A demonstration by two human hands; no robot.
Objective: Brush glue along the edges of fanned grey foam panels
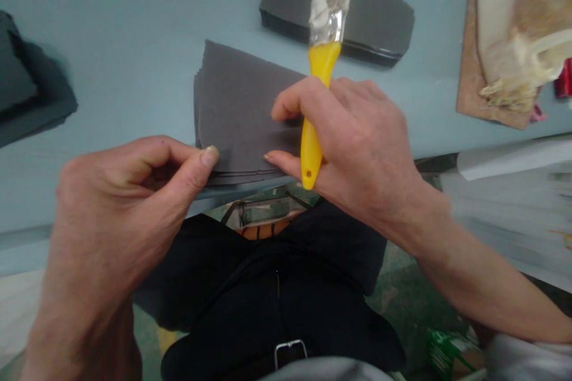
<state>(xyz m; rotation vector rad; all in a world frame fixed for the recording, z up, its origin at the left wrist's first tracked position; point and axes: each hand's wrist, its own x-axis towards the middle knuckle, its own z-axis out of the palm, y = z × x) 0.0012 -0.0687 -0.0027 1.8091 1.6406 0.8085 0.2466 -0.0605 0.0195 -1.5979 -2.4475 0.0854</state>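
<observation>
A stack of dark grey sheets (243, 107) lies near the front edge of the blue-grey table. My left hand (129, 202) pinches its near left corner between thumb and finger. My right hand (353, 137) holds a flat paintbrush (319, 113) with a yellow handle, its whitened bristles pointing away from me. That hand's thumb and forefinger reach over the right part of the stack, which the hand partly hides. Just beyond, a second stack of dark grey pieces (375, 15) sits partly behind the brush.
More dark grey material (49, 92) lies at the table's (134, 47) left. A whitish, glue-stained container (504, 30) stands on a brown board (467, 83) at the right. My lap (250, 297) is below the front edge, and a green box (449, 354) is low at the right.
</observation>
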